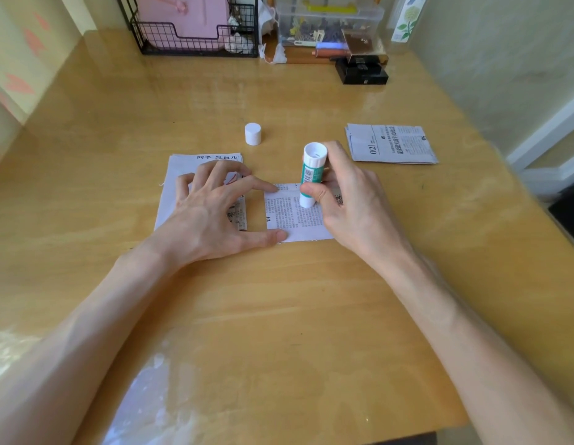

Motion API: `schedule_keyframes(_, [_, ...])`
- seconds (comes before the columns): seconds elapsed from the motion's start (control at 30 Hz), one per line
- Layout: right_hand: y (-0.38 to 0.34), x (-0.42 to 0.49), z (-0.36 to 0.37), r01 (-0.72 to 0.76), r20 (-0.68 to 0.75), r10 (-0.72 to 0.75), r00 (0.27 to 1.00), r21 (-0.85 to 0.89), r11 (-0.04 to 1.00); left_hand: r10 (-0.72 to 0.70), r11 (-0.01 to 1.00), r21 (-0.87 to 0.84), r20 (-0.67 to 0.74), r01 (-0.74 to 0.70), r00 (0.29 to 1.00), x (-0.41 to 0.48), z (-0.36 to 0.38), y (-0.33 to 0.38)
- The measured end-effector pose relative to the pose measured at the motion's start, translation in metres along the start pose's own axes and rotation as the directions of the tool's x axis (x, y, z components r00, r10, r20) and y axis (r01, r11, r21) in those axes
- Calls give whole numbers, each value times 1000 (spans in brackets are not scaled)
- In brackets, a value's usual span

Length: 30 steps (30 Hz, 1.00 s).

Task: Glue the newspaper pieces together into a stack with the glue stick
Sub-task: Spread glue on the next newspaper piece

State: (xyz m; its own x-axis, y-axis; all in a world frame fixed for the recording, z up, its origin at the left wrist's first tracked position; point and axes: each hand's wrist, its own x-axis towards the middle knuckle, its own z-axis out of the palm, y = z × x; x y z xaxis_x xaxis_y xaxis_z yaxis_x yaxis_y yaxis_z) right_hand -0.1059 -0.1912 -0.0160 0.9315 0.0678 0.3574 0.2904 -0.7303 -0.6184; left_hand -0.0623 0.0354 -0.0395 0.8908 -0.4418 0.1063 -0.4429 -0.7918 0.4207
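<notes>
A small newspaper piece (293, 220) lies flat on the wooden table in the middle. My right hand (346, 200) grips a green and white glue stick (311, 175), which stands tip down on that piece. My left hand (215, 207) has spread fingers; its forefinger and thumb press the piece's left edge. Under my left palm lies a stack of newspaper pieces (179, 191). The glue stick's white cap (253, 133) stands upright behind them. More newspaper pieces (391, 144) lie in a pile at the right.
At the back of the table (279, 316) stand a black wire rack (195, 40) with a pink item, a clear plastic box (327, 24) of small things and a black box (362, 72). A wall rises close on the right.
</notes>
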Motion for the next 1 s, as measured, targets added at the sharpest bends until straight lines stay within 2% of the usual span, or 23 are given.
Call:
schedule_keyframes(0.67, [22, -5, -33, -146, -41, 144, 989, -45, 988, 7, 1000, -18, -3, -7, 1000, 0, 0, -1])
schedule_keyframes(1.0, [28, -5, -41, -161, -83, 152, 985, -112, 981, 11, 1000, -9, -2, -11, 1000, 0, 0, -1])
